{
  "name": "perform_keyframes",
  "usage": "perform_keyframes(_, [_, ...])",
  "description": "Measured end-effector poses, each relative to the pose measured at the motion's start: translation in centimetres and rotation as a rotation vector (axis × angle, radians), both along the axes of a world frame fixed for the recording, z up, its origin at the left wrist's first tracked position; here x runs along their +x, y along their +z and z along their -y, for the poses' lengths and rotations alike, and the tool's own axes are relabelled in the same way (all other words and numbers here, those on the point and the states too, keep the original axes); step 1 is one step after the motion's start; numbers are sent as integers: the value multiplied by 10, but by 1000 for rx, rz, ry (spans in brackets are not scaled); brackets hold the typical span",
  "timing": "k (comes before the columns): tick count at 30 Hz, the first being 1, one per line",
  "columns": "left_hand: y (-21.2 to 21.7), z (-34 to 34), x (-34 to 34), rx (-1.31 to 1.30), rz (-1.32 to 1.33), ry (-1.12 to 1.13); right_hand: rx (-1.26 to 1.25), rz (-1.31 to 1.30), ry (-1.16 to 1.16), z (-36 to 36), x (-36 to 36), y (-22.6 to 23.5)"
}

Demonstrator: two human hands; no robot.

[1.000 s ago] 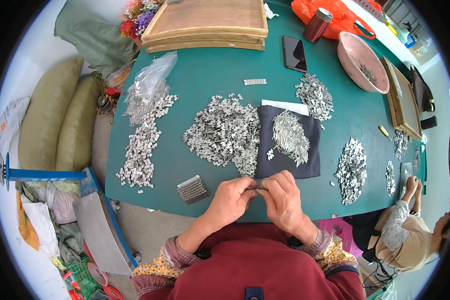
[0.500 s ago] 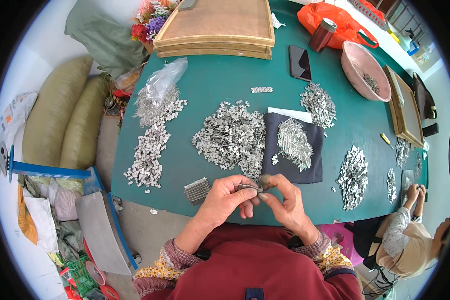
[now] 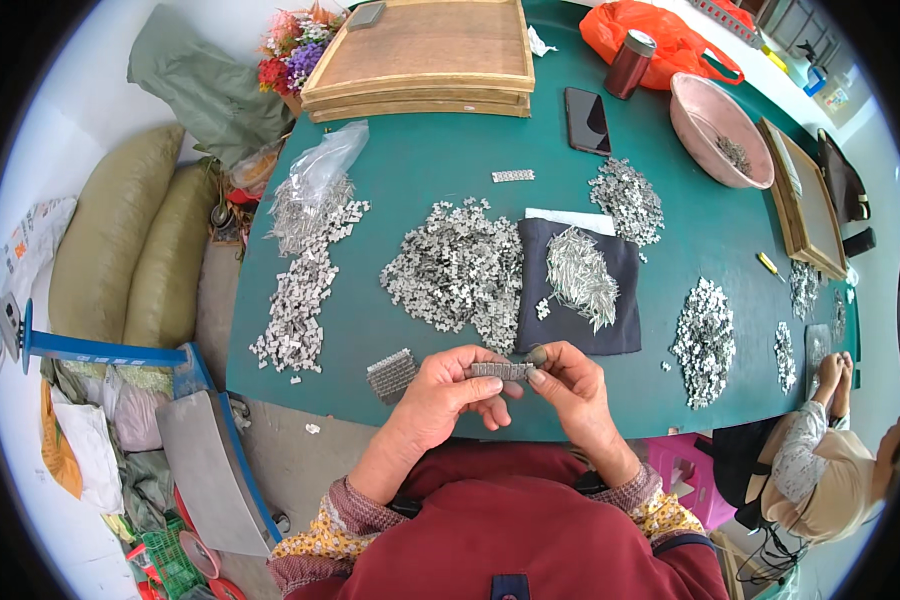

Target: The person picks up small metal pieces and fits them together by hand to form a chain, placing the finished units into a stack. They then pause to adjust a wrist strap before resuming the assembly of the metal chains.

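Pinched between thumb and fingers of both hands, a short metal strip [image 3: 501, 371] lies roughly level just over the near edge of the green table [image 3: 450, 150]. Thumb and fingers of the left hand [image 3: 448, 390] close on its left end, with the lower fingers loosely curled beneath; the right hand [image 3: 576, 394] nips the right end between thumb and forefinger. Neither grip has more than the strip's thickness between its fingertips, as far as shows.

Just left of the left hand, a flat block of metal strips [image 3: 392, 374] rests on the table. Beyond the hands spreads a large central heap of small metal pieces [image 3: 450, 270]; touching its right side, a dark cloth [image 3: 533, 325] bears a pile of thin silvery pins [image 3: 582, 278]. Farther left runs a long heap of pieces [image 3: 295, 310], with a clear plastic bag [image 3: 330, 160] at its far end. To the right lies another heap [image 3: 705, 345]. On the far side are a second short strip [image 3: 513, 176], a phone [image 3: 587, 122], stacked wooden trays [image 3: 420, 50] and a pink bowl [image 3: 695, 130]. At far right sits a co-worker [image 3: 815, 480].
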State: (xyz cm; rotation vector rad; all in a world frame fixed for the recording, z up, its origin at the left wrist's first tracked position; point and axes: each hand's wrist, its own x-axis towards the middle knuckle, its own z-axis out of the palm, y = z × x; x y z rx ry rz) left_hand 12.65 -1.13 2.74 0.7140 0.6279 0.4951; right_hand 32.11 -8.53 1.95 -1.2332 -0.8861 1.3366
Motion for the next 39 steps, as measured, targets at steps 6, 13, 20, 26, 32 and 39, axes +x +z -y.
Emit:
perform_keyframes(6, [-2, 5, -5, 7, -8, 17, -2, -11, -6, 1, -7, 5])
perform_keyframes(13, [-2, 24, -34, 206, -264, 69, 131, 537, 182, 1, -22, 15])
perform_keyframes(20, [-23, 50, -68, 915, -813, 419, 363, 700, 358, -24, -74, -2])
perform_keyframes(26, [-29, 48, -73, 1136, -1079, 466, 450, 924, 372, -38, -91, -23])
perform_keyframes(32, [-35, 44, -79, 1077, -1158, 477, 339, 884, 399, -41, -90, -19])
perform_keyframes(39, [-26, 30, -90, 1164, -1228, 398, 513, 1139, 550, -65, -100, 0])
